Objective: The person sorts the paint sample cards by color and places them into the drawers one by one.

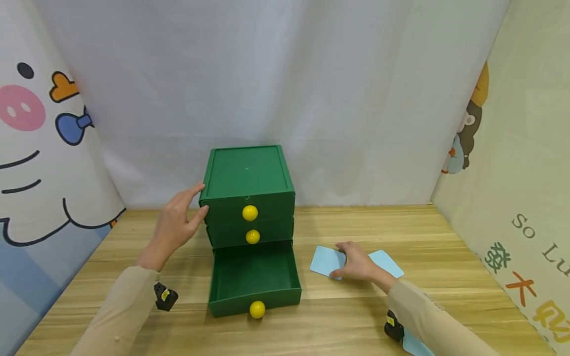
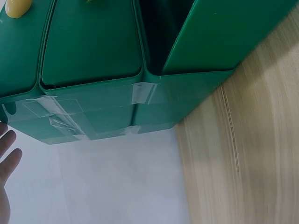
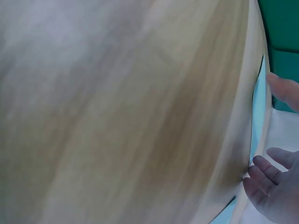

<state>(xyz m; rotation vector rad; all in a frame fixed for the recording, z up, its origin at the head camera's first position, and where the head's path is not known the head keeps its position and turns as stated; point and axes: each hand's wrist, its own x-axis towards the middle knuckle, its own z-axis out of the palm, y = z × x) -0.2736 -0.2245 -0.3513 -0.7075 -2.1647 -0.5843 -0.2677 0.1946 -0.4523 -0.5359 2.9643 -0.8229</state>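
Note:
A green cabinet (image 1: 247, 173) of three drawers with round yellow knobs stands on the table, its bottom drawer (image 1: 255, 269) pulled out and bare inside. My left hand (image 1: 175, 220) is at the cabinet's upper left corner, fingertips along the top side edge and thumb near the front. In the left wrist view, its fingers (image 2: 10, 161) show beside the taped cabinet side. To the right of the drawer lies a light blue card (image 1: 325, 261) with rounded corners. Over its right end is my right hand (image 1: 358, 262), thumb and fingers spread apart at the card's opposite edges.
A second blue card (image 1: 386, 263) lies partly behind the right wrist. Another blue piece (image 1: 415, 344) shows under the right sleeve at the front. White cloth (image 1: 356, 99) hangs behind the table, with printed panels on both sides.

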